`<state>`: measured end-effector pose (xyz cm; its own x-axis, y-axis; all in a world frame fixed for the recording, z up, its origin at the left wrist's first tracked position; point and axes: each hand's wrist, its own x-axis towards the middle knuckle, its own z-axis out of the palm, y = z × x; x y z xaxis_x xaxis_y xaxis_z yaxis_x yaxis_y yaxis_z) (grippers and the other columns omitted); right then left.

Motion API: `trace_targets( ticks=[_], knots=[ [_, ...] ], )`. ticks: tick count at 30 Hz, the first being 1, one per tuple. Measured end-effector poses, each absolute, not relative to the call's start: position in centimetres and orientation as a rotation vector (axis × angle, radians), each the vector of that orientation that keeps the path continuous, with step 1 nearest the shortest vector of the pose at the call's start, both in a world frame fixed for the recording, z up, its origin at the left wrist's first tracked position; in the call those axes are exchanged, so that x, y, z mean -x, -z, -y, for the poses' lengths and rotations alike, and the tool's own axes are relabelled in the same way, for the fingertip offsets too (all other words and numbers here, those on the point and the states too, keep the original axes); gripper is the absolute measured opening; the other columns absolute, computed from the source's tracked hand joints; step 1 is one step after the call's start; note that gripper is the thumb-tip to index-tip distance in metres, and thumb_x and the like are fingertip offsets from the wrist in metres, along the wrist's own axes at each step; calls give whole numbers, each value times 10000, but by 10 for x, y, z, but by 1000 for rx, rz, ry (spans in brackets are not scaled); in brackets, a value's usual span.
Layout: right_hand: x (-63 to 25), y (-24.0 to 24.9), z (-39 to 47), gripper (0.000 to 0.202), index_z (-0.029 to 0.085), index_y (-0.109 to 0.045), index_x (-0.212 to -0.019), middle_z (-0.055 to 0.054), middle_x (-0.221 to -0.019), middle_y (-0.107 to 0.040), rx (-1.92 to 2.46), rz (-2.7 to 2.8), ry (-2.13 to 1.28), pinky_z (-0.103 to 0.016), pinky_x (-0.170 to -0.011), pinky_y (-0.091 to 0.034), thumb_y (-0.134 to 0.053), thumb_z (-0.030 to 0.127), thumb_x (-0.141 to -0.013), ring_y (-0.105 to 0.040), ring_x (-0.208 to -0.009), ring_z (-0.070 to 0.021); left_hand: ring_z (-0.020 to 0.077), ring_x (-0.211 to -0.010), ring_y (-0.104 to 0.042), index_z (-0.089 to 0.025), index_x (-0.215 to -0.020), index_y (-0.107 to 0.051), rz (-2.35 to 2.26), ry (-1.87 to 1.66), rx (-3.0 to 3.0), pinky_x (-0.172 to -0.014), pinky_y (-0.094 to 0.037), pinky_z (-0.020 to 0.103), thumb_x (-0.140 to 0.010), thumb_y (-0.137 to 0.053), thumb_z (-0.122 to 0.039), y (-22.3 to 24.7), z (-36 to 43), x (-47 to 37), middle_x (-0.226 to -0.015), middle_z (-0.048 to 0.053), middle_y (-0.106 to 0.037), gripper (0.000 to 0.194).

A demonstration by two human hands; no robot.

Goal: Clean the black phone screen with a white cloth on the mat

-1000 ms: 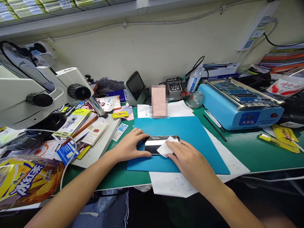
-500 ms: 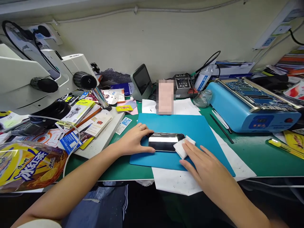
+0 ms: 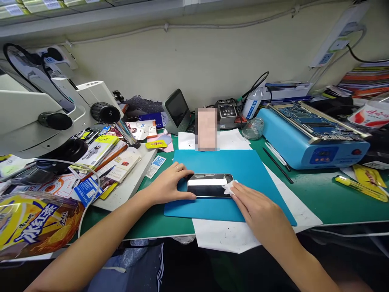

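I have the smartphone [image 3: 209, 190] lying flat between my two hands, glossy black side up, a bright strip of reflection running along it. My left hand [image 3: 168, 184] holds its left end, thumb at the near edge and fingers at the far corner, spread just wide enough to span it. My right hand [image 3: 261, 205] holds a crumpled white wipe [image 3: 229, 188] beneath close-set fingertips, against the phone's right end; how firmly it is pinched I cannot tell. Under the phone and both sets of fingertips is a blue mat [image 3: 243, 162], and white paper [image 3: 226, 237] shows from under it, nearest me between the forearms. Just beyond my left hand I make out a small blue-and-white card [image 3: 156, 166], then a yellow packet [image 3: 156, 144]; left of that forearm are piled booklets under a microscope [image 3: 99, 101]. Straight ahead of the hands, past the mat, stand a pixelated pink object [image 3: 207, 129] and, to its left, a smart display [image 3: 177, 111]. Beyond my right hand I see a slim black tool [image 3: 277, 165] beside a white one, a glass jar [image 3: 253, 128] farther off, and a blue bench machine [image 3: 316, 146] bearing a circuit board [image 3: 296, 114]. Well to that hand's right lies a yellow utility knife [image 3: 360, 188].
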<state>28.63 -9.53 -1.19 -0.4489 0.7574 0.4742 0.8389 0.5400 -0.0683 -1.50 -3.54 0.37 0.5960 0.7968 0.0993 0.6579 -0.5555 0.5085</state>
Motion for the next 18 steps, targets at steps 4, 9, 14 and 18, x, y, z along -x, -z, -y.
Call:
trace_targets(
  ticks=[4,9,14,18],
  knots=[
    [-315,-4,90,402,134,-765,-1080,-106,-1066,-796,1332,2277,236,-395,-834,-640,-408,316,-1046,-769,-928,-259,279,-1071,-553,-226,-1330,-606,-1163,-449,-2416,-929,-490,418,-815,-743,-631,-6,36,14,-1131,88,-603,669],
    [-335,-15,67,484,125,-732,-1179,-140,-1149,-769,1479,2308,281,-496,-822,-623,-390,436,-1035,-724,-1060,-349,275,-1052,-561,-213,-1327,-600,-1160,-444,-2420,-919,-489,411,-798,-768,-617,-8,36,14,-1117,88,-601,687],
    [-290,-19,65,489,125,-630,-1340,-152,-1336,-682,1359,2400,122,-526,-1015,-526,-439,451,-1029,-619,-1249,-337,290,-1069,-545,-203,-1325,-579,-1153,-461,-2437,-948,-475,434,-741,-799,-651,-7,36,15,-1146,98,-592,768],
    [-235,-29,62,344,214,-660,-1267,-97,-1274,-697,1162,2529,-185,-443,-989,-524,-502,396,-1021,-616,-1196,-270,298,-1070,-532,-200,-1281,-570,-1166,-481,-2446,-972,-455,462,-686,-843,-644,-5,37,13,-1172,100,-582,791]
  ],
)
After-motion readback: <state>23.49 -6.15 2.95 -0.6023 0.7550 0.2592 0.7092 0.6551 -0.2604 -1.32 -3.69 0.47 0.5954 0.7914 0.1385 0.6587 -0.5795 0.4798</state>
